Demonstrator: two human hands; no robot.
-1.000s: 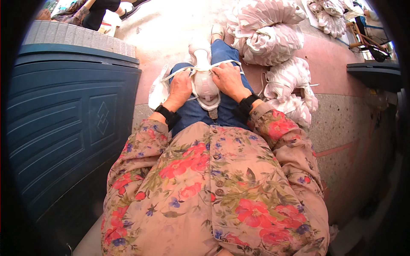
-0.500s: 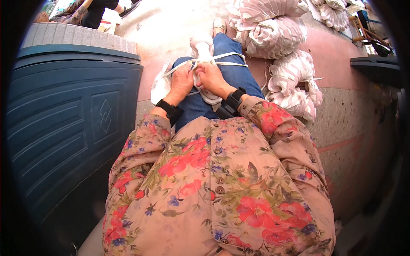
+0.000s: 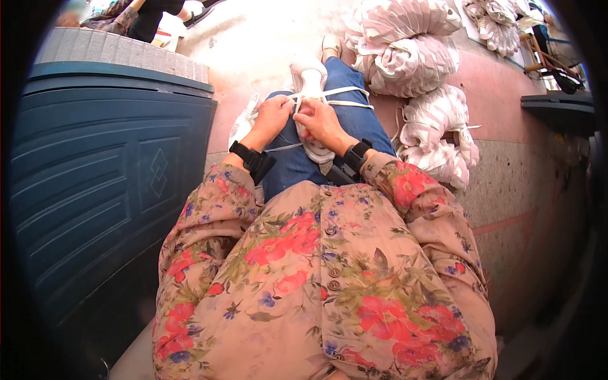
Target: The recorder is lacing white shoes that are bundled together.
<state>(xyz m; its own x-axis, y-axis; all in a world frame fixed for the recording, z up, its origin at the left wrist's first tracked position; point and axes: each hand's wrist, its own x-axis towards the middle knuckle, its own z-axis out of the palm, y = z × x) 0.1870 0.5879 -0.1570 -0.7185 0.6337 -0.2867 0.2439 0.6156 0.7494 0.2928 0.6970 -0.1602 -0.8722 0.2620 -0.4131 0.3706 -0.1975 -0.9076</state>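
Observation:
A white shoe upper (image 3: 310,75) lies lengthwise across my lap, on blue jeans. Loose white laces (image 3: 345,90) stretch from its middle to the right over my thigh. My left hand (image 3: 273,117) is at the left side of the shoe upper, fingertips pinched on a lace. My right hand (image 3: 320,121) sits over its middle, thumb and forefinger closed on the lacing, close to the left fingertips. What lies under the right palm is hidden. Another white piece (image 3: 244,123) hangs beside my left knee, partly behind the left wrist.
Large ring-shaped bundles of white shoe uppers (image 3: 405,54) are stacked ahead on the right, with a smaller bundle (image 3: 437,133) nearer. A dark blue panel (image 3: 114,158) stands close on my left. Another person's leg (image 3: 149,19) shows at the far left. A wooden frame (image 3: 538,57) is at far right.
My hands have drawn slightly apart, uncovering more of the shoe upper between and beyond them. The whole view has shifted a little. The fingers still pinch at the lacing.

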